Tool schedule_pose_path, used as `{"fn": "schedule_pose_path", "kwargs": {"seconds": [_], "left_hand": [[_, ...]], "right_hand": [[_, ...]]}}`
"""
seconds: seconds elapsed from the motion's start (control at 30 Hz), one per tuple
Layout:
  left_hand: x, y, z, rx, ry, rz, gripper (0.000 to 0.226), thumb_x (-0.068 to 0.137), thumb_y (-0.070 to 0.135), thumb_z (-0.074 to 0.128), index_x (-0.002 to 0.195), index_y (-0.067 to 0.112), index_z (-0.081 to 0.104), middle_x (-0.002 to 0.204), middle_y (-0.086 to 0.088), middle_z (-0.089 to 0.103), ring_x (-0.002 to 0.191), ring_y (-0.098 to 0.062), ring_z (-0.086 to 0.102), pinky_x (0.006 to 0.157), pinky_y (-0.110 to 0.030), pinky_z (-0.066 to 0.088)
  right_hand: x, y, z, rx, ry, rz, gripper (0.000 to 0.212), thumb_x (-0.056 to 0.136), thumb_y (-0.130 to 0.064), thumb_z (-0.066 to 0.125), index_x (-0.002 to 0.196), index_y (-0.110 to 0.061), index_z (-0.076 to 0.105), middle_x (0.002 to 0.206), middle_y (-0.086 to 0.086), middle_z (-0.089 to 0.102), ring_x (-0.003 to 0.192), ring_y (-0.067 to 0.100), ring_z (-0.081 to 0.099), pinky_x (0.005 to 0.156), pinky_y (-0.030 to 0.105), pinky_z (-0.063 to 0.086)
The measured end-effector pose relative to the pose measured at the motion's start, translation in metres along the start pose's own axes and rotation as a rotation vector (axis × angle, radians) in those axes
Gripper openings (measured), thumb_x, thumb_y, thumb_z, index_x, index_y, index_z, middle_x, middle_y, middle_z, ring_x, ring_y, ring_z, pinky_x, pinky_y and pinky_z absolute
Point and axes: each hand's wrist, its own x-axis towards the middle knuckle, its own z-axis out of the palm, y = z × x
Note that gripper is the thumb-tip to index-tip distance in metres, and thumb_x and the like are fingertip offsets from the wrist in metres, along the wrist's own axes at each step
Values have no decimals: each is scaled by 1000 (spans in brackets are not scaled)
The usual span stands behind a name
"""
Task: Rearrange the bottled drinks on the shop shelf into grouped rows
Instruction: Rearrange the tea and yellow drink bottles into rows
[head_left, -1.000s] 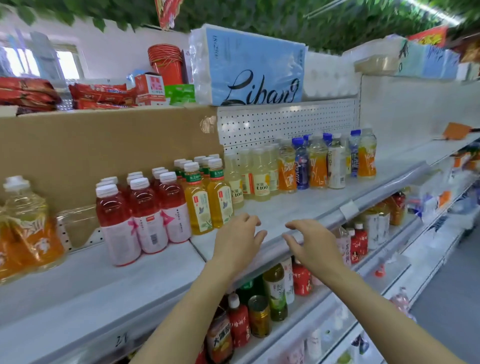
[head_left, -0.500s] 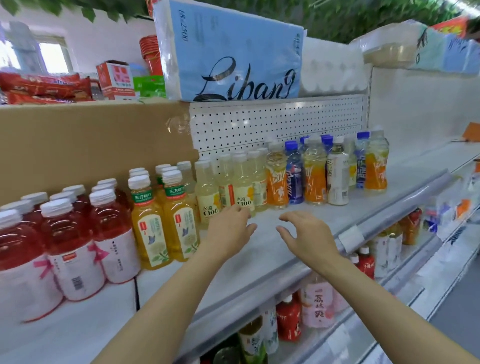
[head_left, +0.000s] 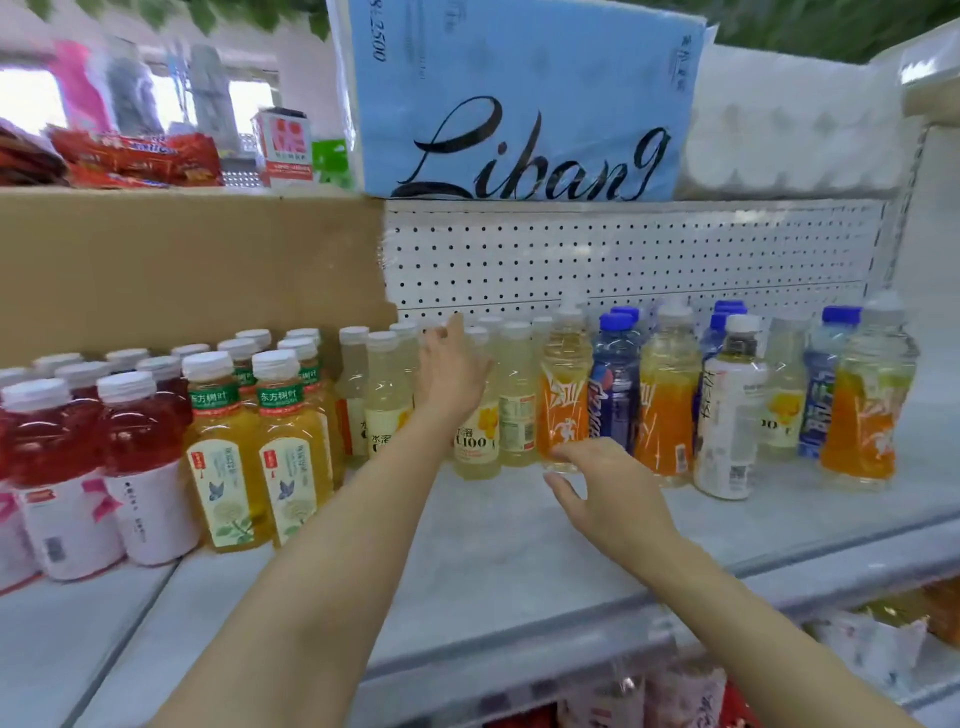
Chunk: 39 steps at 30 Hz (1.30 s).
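Both hands have been carried forward since the earlier frame. The left hand (head_left: 451, 378) is now raised against the pale yellow plastic bottles with white caps (head_left: 480, 400), fingers spread and closed on nothing; whether it touches them cannot be told. The right hand (head_left: 605, 491) hovers low, fingers apart and empty, just at the foot of the clear orange-labelled bottle (head_left: 565, 395).

On the white metal shelf (head_left: 519, 551), the red drinks with white caps (head_left: 124, 467) and the amber tea bottles with green neck bands (head_left: 260, 452) stand grouped at 9 o'clock. At 3 o'clock, orange, dark blue bottles (head_left: 614, 389) and a white-wrapped bottle (head_left: 727, 410) stand mixed.

The step in hand is judged to be the reach toward the mixed section. A firm grasp on one stray bottle is called for next, lifted clear of its close neighbours.
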Motion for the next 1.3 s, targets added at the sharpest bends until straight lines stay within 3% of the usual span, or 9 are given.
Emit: {"fn": "schedule_pose_path", "kwargs": {"seconds": [0.1, 0.2, 0.3, 0.43, 0.57, 0.73, 1.03, 1.2, 1.3], "left_hand": [[7, 0, 2, 1, -72, -6, 59, 97, 26, 62, 148, 20, 32, 111, -14, 65, 90, -32, 65, 77, -42, 55], [7, -4, -5, 3, -70, -24, 57, 96, 25, 64, 144, 21, 33, 82, -7, 63, 71, -26, 62, 69, -40, 55], [4, -5, -14, 72, -91, -14, 56, 98, 25, 62, 144, 19, 31, 97, -18, 67, 86, -34, 65, 73, -41, 54], [-3, -13, -36, 136, -137, 15, 56, 93, 29, 69, 136, 18, 36, 95, -15, 65, 76, -26, 60, 57, -32, 45], [3, -21, -72, 181, -208, 91, 61, 84, 39, 77, 135, 23, 48, 121, -6, 62, 104, -23, 62, 80, -33, 51], [34, -35, -100, 364, -108, 136, 51, 91, 42, 69, 136, 23, 57, 137, -7, 55, 124, -28, 54, 101, -45, 48], [56, -44, -111, 617, -320, 43, 44, 84, 14, 76, 127, 19, 67, 127, -9, 65, 107, -31, 64, 83, -36, 55], [62, -46, -127, 606, -426, 41, 46, 85, 26, 78, 128, 22, 63, 126, -3, 62, 107, -26, 60, 92, -39, 54], [73, -46, -142, 432, -417, 50, 47, 88, 44, 71, 129, 23, 62, 125, 6, 63, 112, -18, 58, 100, -37, 48]], "right_hand": [[9, 2, 12, 75, -39, -54, 31, 90, -31, 65, 118, -17, 67, 116, -1, 68, 110, 18, 59, 90, 29, 47], [21, 3, 28, 127, -114, -86, 31, 90, -31, 64, 119, -18, 66, 116, -2, 67, 111, 18, 58, 91, 30, 46], [38, -3, 43, 235, -130, -82, 34, 90, -27, 65, 122, -16, 63, 119, 0, 66, 112, 20, 58, 93, 29, 44], [67, -23, 60, 366, -168, -21, 64, 83, -29, 72, 139, -16, 45, 134, 4, 54, 122, 22, 52, 99, 39, 45], [96, -42, 78, 522, -221, 133, 89, 70, -37, 82, 143, -18, 34, 136, 4, 53, 123, 25, 52, 97, 45, 47], [108, -51, 88, 599, -230, 240, 73, 66, -29, 88, 127, -17, 49, 117, -1, 65, 108, 19, 61, 77, 23, 40], [125, -68, 98, 707, -256, 335, 56, 67, -20, 87, 114, -15, 58, 111, 0, 68, 94, 15, 60, 76, 27, 45], [132, -73, 102, 686, -322, 319, 54, 69, -27, 86, 114, -16, 61, 109, -4, 68, 95, 12, 63, 75, 26, 49], [145, -71, 78, 748, -309, 283, 65, 77, -48, 75, 130, -18, 53, 118, -9, 61, 107, 14, 61, 90, 34, 52]]}}
